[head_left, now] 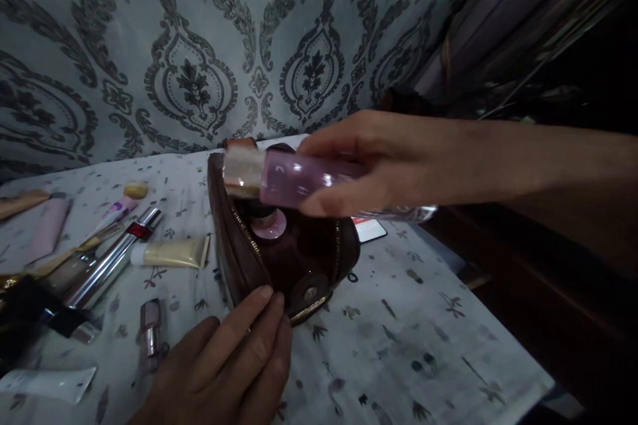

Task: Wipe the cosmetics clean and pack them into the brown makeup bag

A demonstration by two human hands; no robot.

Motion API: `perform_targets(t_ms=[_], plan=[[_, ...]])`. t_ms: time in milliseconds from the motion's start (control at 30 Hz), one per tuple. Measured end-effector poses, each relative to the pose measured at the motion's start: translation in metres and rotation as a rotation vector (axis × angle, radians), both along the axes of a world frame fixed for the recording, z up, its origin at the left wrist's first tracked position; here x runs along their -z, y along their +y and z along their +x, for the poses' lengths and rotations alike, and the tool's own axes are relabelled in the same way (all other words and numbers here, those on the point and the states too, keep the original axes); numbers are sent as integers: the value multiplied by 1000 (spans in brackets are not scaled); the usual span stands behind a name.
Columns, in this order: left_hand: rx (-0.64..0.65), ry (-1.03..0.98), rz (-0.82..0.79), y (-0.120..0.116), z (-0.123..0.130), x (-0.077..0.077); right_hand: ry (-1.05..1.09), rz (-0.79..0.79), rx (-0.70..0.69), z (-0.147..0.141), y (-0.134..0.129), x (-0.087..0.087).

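A dark brown zippered bag (239,265) lies open on the patterned cloth, with a round pink item (270,224) inside near its left side. Above the bag's opening, my right hand (363,166) is wrapped round a pink bottle (299,178) with a pale cap, held sideways with the cap to the left. My left hand (234,358) rests at the bag's near edge, its fingertips on the rim and the fingers lying close together; whether they pinch the bag's edge is hard to see.
Left of the bag lie a cream tube (172,253), a silver tube with a red band (117,257), a small lipstick-like item (150,332) and a white tube (50,383). A phone-like object (369,230) shows behind the bag's right side. Patterned wallpaper (194,80) rises behind.
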State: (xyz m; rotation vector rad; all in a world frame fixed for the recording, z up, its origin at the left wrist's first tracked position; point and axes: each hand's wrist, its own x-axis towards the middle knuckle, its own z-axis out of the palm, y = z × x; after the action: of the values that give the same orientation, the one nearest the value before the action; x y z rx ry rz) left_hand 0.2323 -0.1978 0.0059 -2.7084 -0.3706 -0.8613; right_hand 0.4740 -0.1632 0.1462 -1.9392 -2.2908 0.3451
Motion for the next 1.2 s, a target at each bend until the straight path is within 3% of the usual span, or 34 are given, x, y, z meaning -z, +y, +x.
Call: perform_targets(t_ms=[100, 200, 300, 500, 700, 1033, 1200], plan=[[10, 22, -6, 0, 0, 0, -227, -67, -145, 6, 1, 3], [-5, 22, -12, 0, 0, -2, -211, -42, -209, 0, 3, 10], [-9, 7, -17, 1, 0, -2, -253, -45, -270, -20, 5, 15], [36, -60, 1, 4, 0, 5, -676, -256, -449, -57, 13, 32], [10, 47, -3, 2, -3, -4, -809, -285, -500, -59, 21, 53], [8, 25, -7, 3, -1, -3, -746, -232, -497, -57, 17, 28], [17, 30, -20, 4, -2, -4, -659, -248, -483, -46, 19, 26]])
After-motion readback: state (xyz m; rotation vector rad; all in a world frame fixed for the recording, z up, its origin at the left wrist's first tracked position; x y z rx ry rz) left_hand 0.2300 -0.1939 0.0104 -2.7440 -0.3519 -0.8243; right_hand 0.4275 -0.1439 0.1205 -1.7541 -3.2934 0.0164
